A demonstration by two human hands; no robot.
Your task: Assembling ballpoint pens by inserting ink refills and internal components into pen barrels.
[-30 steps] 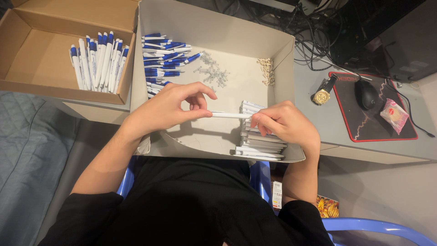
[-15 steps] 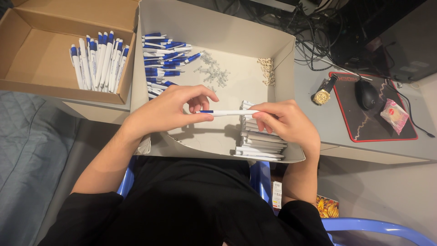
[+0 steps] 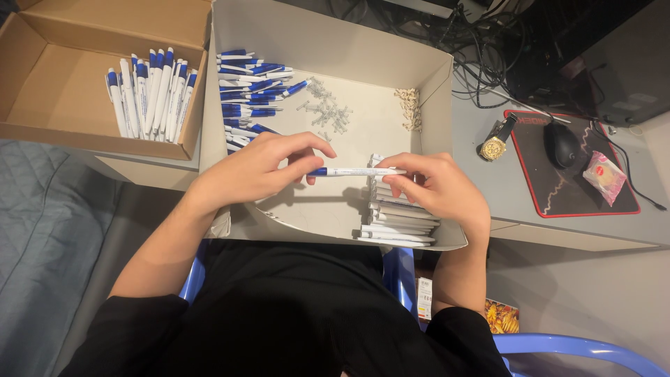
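Both hands hold one white pen [image 3: 357, 171] with a blue end level over a white cardboard box [image 3: 335, 42]. My left hand [image 3: 262, 167] pinches the blue end with thumb and fingers. My right hand [image 3: 436, 187] grips the white barrel's other end. Under my right hand lies a stack of white pen barrels [image 3: 394, 222]. Blue pen parts [image 3: 251, 94] are piled in the box's far left corner, small clear springs [image 3: 326, 112] lie in the middle, and small beige pieces [image 3: 410, 108] sit by the right wall.
A brown cardboard box [image 3: 42, 77] at the left holds several finished blue-and-white pens [image 3: 150, 94]. On the grey desk to the right are a wristwatch [image 3: 497, 143], a black mouse [image 3: 560, 144] on a red-edged mat, a pink wrapped packet [image 3: 604, 174] and tangled cables [image 3: 488, 49].
The blue end has come onto the white barrel between my hands. Both hands stay over the box, shifting only slightly.
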